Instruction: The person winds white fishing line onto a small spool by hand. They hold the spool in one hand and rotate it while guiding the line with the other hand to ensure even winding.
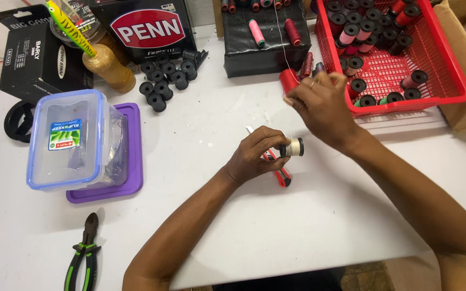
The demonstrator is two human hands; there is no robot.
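Fingers of my left hand [254, 156] clamped on small black bobbin [292, 147], already wrapped thick with cream thread. Red utility knife [277, 168] on counter [297, 226] just under those fingers. Right hand [322, 102] beyond, fingers pinched together, apparently on fine thread; strand itself too thin to trace. Red spool [288, 81] touching right fingertips. Winding looks near full; thread not yet cut. Red basket [449, 59] of spools farther off.
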